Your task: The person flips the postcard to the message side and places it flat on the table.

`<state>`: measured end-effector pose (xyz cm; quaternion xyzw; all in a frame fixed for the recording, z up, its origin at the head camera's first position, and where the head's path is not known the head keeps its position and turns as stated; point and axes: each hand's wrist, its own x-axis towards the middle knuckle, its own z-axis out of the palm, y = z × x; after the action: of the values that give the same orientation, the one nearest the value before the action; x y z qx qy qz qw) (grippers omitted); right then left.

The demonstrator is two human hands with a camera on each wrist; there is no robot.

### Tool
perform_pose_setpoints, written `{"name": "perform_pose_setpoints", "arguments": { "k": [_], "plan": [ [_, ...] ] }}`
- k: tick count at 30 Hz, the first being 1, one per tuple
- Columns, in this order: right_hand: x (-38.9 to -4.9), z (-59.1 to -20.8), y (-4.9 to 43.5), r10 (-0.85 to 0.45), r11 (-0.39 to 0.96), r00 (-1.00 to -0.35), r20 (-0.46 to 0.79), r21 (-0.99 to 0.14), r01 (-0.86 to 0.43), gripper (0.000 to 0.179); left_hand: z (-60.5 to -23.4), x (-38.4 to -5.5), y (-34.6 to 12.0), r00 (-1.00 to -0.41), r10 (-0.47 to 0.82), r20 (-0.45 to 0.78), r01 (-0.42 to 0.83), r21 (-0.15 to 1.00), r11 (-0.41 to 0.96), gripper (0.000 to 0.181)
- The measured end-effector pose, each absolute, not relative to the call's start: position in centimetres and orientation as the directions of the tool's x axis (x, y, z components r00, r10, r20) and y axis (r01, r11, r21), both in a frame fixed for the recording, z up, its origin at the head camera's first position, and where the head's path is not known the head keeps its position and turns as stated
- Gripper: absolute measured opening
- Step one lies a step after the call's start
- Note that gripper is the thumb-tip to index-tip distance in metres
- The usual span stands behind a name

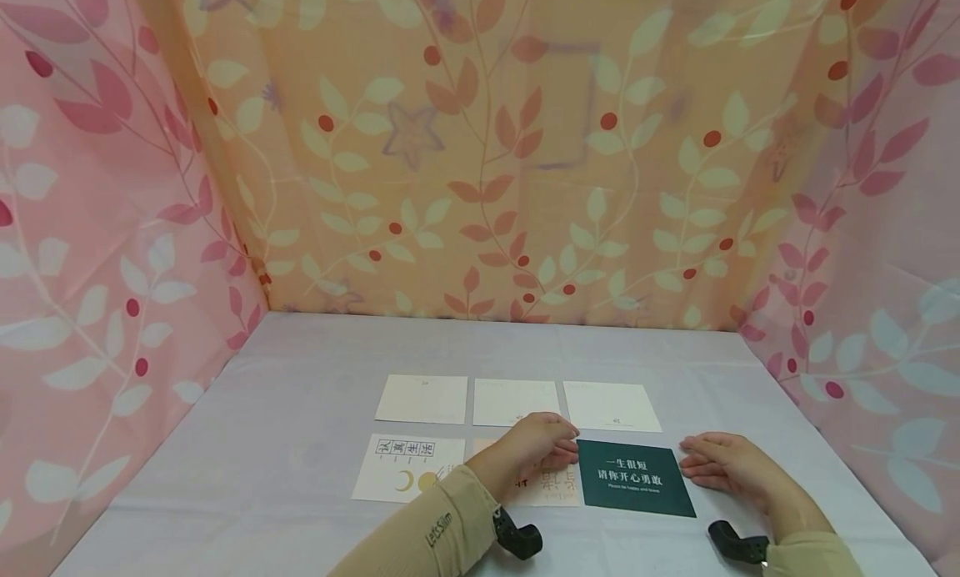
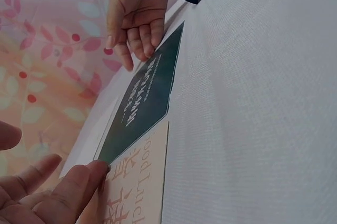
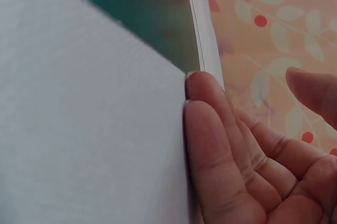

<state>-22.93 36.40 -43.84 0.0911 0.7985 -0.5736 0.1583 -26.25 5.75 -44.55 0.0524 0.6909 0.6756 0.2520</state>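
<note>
A dark green card (image 1: 636, 479) with white lettering lies flat at the right of the front row. My left hand (image 1: 536, 448) is at its left edge, fingers relaxed, fingertips down by its corner in the left wrist view. Beneath that hand is a peach card (image 1: 562, 487) with orange lettering, partly hidden. On the other side, my right hand (image 1: 731, 469) rests with loosely bent fingers by the green card's right edge. In the right wrist view its fingertips (image 3: 202, 84) touch the cloth at a corner of the card, the thumb held apart.
A white card (image 1: 371, 477) with a moon drawing lies at the front left, partly behind the left sleeve. Behind stand three pale cards in a row: left (image 1: 422, 400), middle (image 1: 510, 400) and right (image 1: 611, 406). Patterned cloth walls (image 1: 480, 227) enclose the white table (image 1: 300, 368).
</note>
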Motion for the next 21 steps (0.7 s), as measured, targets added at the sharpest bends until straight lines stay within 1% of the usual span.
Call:
{"name": "perform_pose_setpoints", "arguments": {
  "k": [5, 13, 21],
  "plan": [
    [-22.87, -43.89, 36.23, -0.030, 0.328, -0.937, -0.349, -0.889, 0.320, 0.042, -44.52, -26.23, 5.72, -0.868, 0.417, -0.271, -0.267, 0.961, 0.069, 0.025],
    [-22.92, -44.14, 36.01, 0.041, 0.335, -0.928, -0.369, -0.870, 0.361, 0.042, -44.64, -26.40, 5.88, -0.868, 0.407, -0.285, -0.287, 0.956, 0.058, 0.024],
    [-22.98, -44.07, 36.10, 0.020, 0.326, -0.933, -0.360, -0.880, 0.346, 0.041, -44.42, -26.49, 5.96, -0.889, 0.372, -0.268, -0.269, 0.962, 0.050, 0.023]
  ]
}}
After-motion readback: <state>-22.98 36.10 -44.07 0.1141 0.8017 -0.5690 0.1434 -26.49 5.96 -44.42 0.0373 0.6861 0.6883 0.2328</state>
